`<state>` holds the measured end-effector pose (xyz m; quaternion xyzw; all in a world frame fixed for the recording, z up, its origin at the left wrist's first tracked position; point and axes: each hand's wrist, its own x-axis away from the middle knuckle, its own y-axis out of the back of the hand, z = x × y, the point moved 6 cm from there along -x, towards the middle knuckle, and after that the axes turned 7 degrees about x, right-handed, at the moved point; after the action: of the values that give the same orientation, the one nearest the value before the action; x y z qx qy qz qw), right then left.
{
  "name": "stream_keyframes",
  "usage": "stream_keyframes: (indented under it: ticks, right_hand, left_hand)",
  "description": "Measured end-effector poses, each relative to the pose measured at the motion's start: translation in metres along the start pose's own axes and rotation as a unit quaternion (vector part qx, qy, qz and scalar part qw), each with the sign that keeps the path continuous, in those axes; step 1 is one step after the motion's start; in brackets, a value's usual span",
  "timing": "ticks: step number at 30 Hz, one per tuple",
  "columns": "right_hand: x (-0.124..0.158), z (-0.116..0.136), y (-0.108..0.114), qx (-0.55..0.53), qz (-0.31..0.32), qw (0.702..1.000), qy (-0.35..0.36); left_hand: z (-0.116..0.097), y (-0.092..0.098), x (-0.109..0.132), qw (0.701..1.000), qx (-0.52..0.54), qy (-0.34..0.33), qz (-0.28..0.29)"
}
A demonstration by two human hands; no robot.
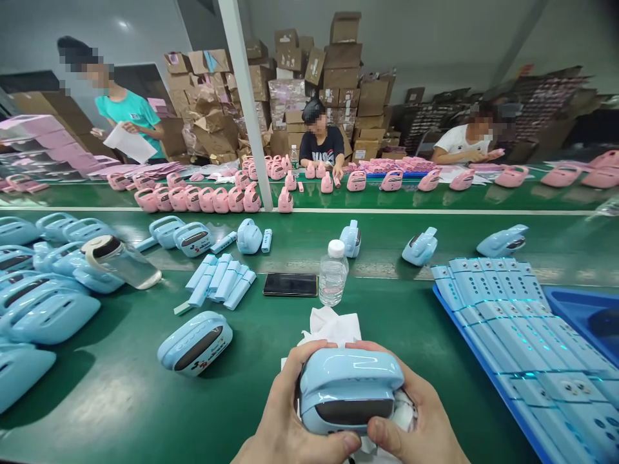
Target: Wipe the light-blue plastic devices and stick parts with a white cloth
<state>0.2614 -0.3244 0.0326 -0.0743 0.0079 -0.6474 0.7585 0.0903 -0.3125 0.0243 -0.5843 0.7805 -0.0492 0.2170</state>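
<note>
Both my hands grip a light-blue plastic handheld device with a rounded handle on top and a dark front window. My left hand wraps its left side, and the thumb of my right hand presses on its lower front. A crumpled white tissue sticks out behind the device, and more white shows at my right palm. On the green bench ahead of my left hand lies a similar device with a cartoon print.
A black phone, a water bottle and light-blue bars lie ahead. Blue devices are heaped at left. A blue tray of perforated strips stands at right. Co-workers sit beyond pink devices on another bench.
</note>
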Motion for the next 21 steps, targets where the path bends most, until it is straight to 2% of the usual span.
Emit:
stream_keyframes:
  ticks: [2, 4, 6, 8, 9, 13, 17, 21]
  right_hand:
    - [-0.003, 0.008, -0.002, 0.033, 0.037, 0.999, 0.018]
    - [-0.007, 0.014, -0.003, 0.054, 0.072, 0.996, 0.026]
    - [-0.009, 0.013, -0.003, 0.055, 0.092, 0.994, 0.015]
    - [-0.008, 0.008, -0.001, 0.038, 0.083, 0.996, -0.008]
    - [-0.008, 0.004, 0.000, 0.025, 0.074, 0.997, -0.023]
    - [0.001, -0.002, -0.001, -0.005, 0.064, 0.997, -0.054]
    - [0.010, 0.004, -0.002, 0.010, 0.027, 0.999, -0.036]
    - [0.014, 0.005, -0.001, 0.063, 0.024, 0.997, -0.038]
  left_hand:
    - [0.000, 0.001, 0.001, 0.999, -0.016, -0.002, -0.028]
    - [0.001, 0.003, 0.002, 0.998, -0.020, 0.036, -0.045]
    - [0.000, 0.002, 0.004, 0.997, 0.009, 0.078, -0.016]
    - [-0.004, 0.000, 0.005, 0.995, 0.035, 0.096, 0.012]
    - [-0.007, 0.001, 0.006, 0.994, 0.040, 0.101, 0.007]
    - [-0.012, 0.001, 0.007, 0.989, 0.065, 0.114, -0.070]
    - [-0.014, -0.009, 0.005, 0.987, 0.083, 0.110, -0.078]
    - [-0.015, -0.004, 0.008, 0.990, 0.034, 0.104, -0.086]
